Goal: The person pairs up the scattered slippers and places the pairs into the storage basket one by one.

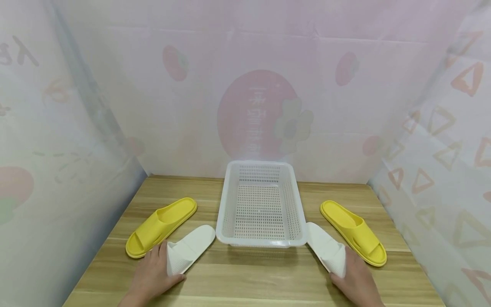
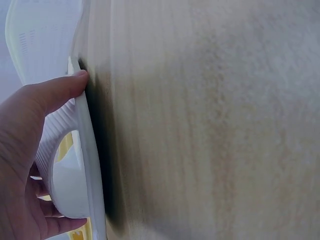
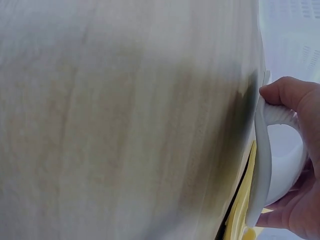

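My left hand (image 1: 153, 270) grips a white slipper (image 1: 196, 244) over its ribbed strap, thumb on one side and fingers on the other. In the left wrist view the thumb presses the edge of the sole (image 2: 91, 165), which shows a dark shadow beside it on the wood. A second white slipper (image 1: 321, 241) is gripped the same way by my right hand (image 1: 356, 273). Its heel end reaches the basket's front right corner, and in the right wrist view its sole (image 3: 262, 165) overlaps a yellow slipper (image 3: 241, 207).
Between the hands, further back, stands a white perforated basket (image 1: 261, 244). One yellow slipper (image 1: 151, 232) lies angled on the left of the wooden table (image 1: 261, 281), another yellow slipper (image 1: 364, 236) on the right. Printed cloth walls (image 1: 199, 106) enclose the back and sides.
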Available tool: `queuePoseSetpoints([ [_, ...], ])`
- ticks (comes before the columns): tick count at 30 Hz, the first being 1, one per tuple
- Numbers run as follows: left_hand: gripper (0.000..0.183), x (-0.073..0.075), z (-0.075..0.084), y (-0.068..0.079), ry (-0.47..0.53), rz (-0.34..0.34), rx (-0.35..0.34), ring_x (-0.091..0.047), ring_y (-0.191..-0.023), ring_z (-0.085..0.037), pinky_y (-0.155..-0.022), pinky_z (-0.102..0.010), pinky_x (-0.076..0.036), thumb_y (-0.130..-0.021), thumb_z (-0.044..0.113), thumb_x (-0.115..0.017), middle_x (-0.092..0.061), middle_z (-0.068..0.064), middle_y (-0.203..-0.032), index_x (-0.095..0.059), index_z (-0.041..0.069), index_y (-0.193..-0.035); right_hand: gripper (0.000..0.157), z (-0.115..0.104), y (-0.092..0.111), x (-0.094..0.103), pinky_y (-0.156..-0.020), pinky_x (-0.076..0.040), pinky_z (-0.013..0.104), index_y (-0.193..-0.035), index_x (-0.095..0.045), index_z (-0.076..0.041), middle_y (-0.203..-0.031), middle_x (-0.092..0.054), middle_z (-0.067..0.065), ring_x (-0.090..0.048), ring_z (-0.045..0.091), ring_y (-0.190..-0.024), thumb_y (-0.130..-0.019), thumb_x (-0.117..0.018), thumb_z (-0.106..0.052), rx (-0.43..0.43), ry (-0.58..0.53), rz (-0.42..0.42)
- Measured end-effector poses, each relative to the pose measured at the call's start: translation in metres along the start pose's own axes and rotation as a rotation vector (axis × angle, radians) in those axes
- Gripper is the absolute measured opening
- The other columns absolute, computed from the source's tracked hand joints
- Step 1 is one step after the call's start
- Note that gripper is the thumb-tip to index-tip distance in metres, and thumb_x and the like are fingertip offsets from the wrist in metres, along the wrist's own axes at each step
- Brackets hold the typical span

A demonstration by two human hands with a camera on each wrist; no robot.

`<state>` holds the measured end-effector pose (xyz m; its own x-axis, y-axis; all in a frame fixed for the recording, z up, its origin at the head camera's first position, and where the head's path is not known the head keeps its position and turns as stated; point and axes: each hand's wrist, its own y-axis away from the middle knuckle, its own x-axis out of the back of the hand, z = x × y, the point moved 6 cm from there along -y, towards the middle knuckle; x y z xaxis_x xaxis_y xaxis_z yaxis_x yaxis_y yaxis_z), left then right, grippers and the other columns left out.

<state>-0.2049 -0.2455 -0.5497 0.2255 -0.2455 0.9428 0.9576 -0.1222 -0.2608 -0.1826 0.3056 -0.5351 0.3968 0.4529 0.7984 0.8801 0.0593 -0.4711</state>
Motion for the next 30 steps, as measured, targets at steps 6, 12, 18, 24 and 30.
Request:
queuePoseSetpoints([
  [6, 0.119, 0.003, 0.002, 0.0, 0.001, 0.001, -0.002, -0.054, -0.101, -0.045, -0.079, -0.058, -0.048, -0.055, 0.06, -0.086, -0.052, -0.031, -0.117, -0.037, -0.014, -0.135, 0.088, 0.001, -0.004, 0.008, -0.077, -0.046, 0.054, -0.124, -0.046, 0.011, -0.103, -0.059, 0.024, -0.057, 0.037, -0.091, -0.051, -0.089, -0.012, -0.017, -0.001, -0.001],
  [12, 0.115, 0.011, 0.006, 0.0, 0.012, 0.062, -0.038, -0.054, -0.1, -0.046, -0.08, -0.058, -0.047, -0.056, 0.056, -0.087, -0.052, -0.031, -0.117, -0.04, -0.015, -0.133, 0.088, 0.002, -0.007, 0.017, -0.078, -0.045, 0.055, -0.124, -0.045, 0.014, -0.105, -0.058, 0.028, -0.056, 0.043, -0.093, -0.051, -0.088, -0.013, -0.009, 0.016, 0.026],
  [18, 0.114, 0.017, 0.008, -0.002, 0.013, 0.125, -0.068, -0.054, -0.098, -0.045, -0.079, -0.058, -0.047, -0.055, 0.052, -0.088, -0.053, -0.031, -0.116, -0.039, -0.014, -0.134, 0.087, 0.004, -0.012, 0.025, -0.076, -0.044, 0.053, -0.122, -0.047, 0.015, -0.101, -0.058, 0.027, -0.056, 0.041, -0.089, -0.05, -0.088, -0.013, 0.014, 0.039, 0.054],
  [24, 0.115, 0.024, 0.01, -0.004, 0.024, 0.232, -0.115, -0.055, -0.095, -0.046, -0.077, -0.058, -0.047, -0.051, 0.049, -0.09, -0.053, -0.032, -0.113, -0.039, -0.015, -0.134, 0.089, 0.005, -0.015, 0.032, -0.074, -0.045, 0.055, -0.122, -0.045, 0.015, -0.102, -0.057, 0.028, -0.055, 0.043, -0.088, -0.05, -0.088, -0.013, 0.022, 0.067, 0.076],
  [30, 0.116, 0.033, 0.011, -0.007, 0.005, 0.335, -0.17, -0.055, -0.091, -0.046, -0.072, -0.056, -0.049, -0.049, 0.05, -0.088, -0.054, -0.032, -0.111, -0.042, -0.016, -0.132, 0.09, 0.005, -0.02, 0.037, -0.076, -0.044, 0.059, -0.124, -0.044, 0.015, -0.108, -0.054, 0.031, -0.053, 0.047, -0.093, -0.051, -0.088, -0.014, 0.032, 0.083, 0.084],
])
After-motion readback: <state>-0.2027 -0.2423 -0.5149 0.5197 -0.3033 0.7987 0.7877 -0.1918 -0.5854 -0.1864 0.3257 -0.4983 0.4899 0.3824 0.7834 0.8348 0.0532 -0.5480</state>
